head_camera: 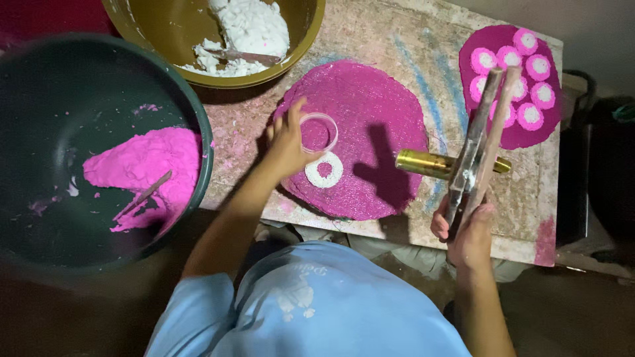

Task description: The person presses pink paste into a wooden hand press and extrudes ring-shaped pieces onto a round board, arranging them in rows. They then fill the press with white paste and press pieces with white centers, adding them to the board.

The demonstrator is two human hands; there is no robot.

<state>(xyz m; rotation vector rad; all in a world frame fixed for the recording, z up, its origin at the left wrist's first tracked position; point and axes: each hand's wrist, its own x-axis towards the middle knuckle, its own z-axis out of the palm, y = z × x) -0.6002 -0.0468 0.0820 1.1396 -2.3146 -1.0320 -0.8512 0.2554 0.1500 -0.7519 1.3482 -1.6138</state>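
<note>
On the far left stands a big dark green basin (79, 86) with a lump of pink dough (149, 168) pushed to its right side and a thin stick (142, 196) lying in it, close to the left hand and easy to scoop from. Above it, a mustard-yellow bowl (178, 39) holds white dough (248, 30) with a flat scraper (245, 56) resting on top; the two colours sit in separate vessels, which keeps them from mixing.

On the stained bench (423, 66), a flat pink sheet (377, 112) of dough lies spread out in the middle, thin and even enough to be cut. The left hand (288, 142) rests on its left part, fingers curled loosely around a small clear ring cutter (319, 132), which sits upright on the sheet; the grip is from the side, so the opening stays visible from above. Just below the cutter lies a white ring (324, 170) of dough with a pink centre, touching the sheet.

Further right, the right hand (466, 228) is closed around the lower ends of a metal press (479, 142) with two long handles, held tilted above the bench; a brass-coloured tube (430, 163) crosses it. Its shadow falls on the sheet, so it hangs clear of the dough.

At the far right a second pink sheet (512, 135) carries a cluster of finished white-and-pink rounds (509, 73), set apart from the working area.
</note>
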